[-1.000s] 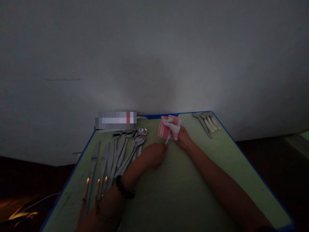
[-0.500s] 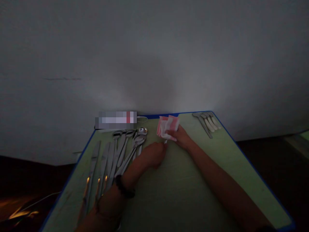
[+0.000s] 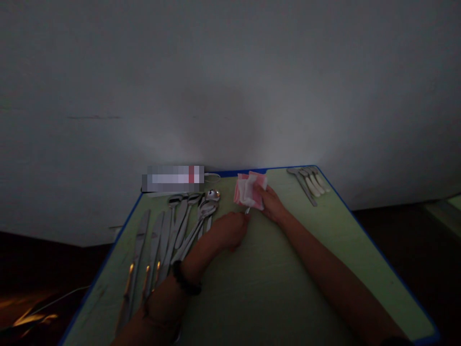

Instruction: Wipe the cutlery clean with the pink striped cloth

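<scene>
My left hand (image 3: 232, 230), with a dark beaded bracelet on its wrist, is closed round the lower end of a thin, shiny piece of cutlery (image 3: 248, 210). Its upper end is hidden in a folded pink-and-white cloth (image 3: 245, 190), so I cannot tell its kind. My right hand (image 3: 271, 204) grips the cloth, thumb on top, just above the left hand. Left of my hands lie several metal spoons (image 3: 209, 207). Farther left are several table knives (image 3: 141, 235), partly covered by my left forearm.
At the table's (image 3: 288, 288) far right corner lie several forks or spoons (image 3: 311, 185), some with whitish handles. A blurred-out white box-like object (image 3: 173, 178) with a cable (image 3: 214, 178) stands at the back left. A pale wall (image 3: 230, 86) rises behind the blue table edge.
My right thumb and fingers have shifted a little on the cloth, whose folds have changed slightly. My left hand stays almost in place on the cutlery.
</scene>
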The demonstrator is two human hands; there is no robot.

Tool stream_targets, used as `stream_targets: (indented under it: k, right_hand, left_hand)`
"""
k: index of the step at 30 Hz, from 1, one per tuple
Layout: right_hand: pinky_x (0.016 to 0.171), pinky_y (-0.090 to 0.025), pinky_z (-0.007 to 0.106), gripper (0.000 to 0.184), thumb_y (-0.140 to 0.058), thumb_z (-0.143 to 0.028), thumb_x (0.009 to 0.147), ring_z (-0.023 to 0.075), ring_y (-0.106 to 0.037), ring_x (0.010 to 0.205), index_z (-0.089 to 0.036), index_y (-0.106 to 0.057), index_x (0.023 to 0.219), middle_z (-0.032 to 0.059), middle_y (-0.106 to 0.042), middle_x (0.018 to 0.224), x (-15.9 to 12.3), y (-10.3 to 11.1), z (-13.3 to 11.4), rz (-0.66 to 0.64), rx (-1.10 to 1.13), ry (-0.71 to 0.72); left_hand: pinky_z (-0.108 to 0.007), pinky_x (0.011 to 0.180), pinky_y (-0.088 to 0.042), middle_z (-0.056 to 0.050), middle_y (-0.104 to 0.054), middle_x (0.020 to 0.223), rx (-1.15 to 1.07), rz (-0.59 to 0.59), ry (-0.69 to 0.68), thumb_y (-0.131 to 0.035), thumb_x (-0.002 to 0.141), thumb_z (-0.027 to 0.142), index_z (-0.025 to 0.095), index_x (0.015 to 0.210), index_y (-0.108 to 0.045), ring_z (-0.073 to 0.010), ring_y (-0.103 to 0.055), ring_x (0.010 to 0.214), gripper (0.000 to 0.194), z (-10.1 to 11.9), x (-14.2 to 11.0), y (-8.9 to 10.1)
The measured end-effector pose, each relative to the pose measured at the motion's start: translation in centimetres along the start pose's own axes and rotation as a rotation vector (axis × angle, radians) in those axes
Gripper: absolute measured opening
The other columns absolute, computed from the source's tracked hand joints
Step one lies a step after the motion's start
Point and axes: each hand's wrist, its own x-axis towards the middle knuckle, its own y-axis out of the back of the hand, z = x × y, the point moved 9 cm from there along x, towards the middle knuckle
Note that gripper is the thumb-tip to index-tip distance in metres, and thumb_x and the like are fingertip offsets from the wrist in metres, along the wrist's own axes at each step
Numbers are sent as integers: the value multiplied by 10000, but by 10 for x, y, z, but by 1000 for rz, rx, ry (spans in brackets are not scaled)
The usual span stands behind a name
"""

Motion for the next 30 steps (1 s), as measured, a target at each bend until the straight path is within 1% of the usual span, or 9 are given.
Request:
stream_targets:
  k: [3,7,11,14,16,19,23,27,30]
  right_hand:
    - [713,-516,303,319,-672,-379,676,178,-638,797,-169,-612,909,47,-688,830,0,3,1,42,40,-1]
    - [718,-510,303,295,-684,-337,664,172,-639,786,-167,-614,895,37,-690,829,1,3,-1,42,37,29]
    - [714,-507,300,279,-677,-329,668,168,-639,785,-174,-618,893,21,-690,799,2,5,-1,54,42,31]
    - [714,-507,295,247,-674,-327,673,169,-639,795,-174,-621,860,18,-687,772,2,6,0,59,49,29]
    - [716,-508,294,250,-677,-326,671,170,-638,802,-173,-620,860,16,-686,762,2,6,0,61,56,27]
    - [722,-507,296,268,-681,-320,667,171,-639,807,-169,-618,879,14,-686,762,2,6,0,67,62,22]
    - [733,-505,299,258,-673,-316,676,173,-636,827,-178,-615,886,14,-689,782,1,5,-1,63,55,16]
    - [735,-507,300,263,-677,-325,675,177,-635,839,-181,-615,886,24,-693,809,0,5,-2,84,62,10]
    - [738,-508,297,288,-656,-378,698,178,-633,857,-183,-611,905,37,-694,845,1,5,-2,97,80,11]
  left_hand:
    - [-280,715,-459,-138,-687,805,16,25,-42,-221,920,317,115,968,-597,-208,-660,804,430,4,0,2]
    - [-285,688,-464,-143,-684,790,40,37,-68,-179,925,317,120,949,-598,-212,-661,781,463,5,0,3]
    - [-307,686,-465,-142,-684,839,74,39,-100,-310,886,269,129,1004,-580,-239,-653,815,327,6,1,2]
    - [-325,703,-466,-151,-680,883,87,38,-110,-339,872,256,128,1011,-581,-255,-645,846,307,7,1,2]
    - [-321,711,-465,-155,-678,892,84,40,-105,-309,887,270,122,1006,-583,-252,-642,863,333,7,0,2]
    - [-294,719,-463,-147,-682,854,68,44,-90,-250,911,294,115,997,-585,-224,-648,851,389,7,-1,4]
    - [-303,704,-466,-147,-686,814,47,47,-69,-169,924,344,114,952,-598,-224,-657,806,487,7,-1,5]
    - [-284,696,-466,-132,-688,763,31,41,-66,-161,925,352,114,934,-602,-201,-662,752,502,7,0,5]
    - [-290,705,-464,-133,-684,748,28,44,-68,-168,925,343,109,926,-606,-210,-661,771,497,7,0,4]
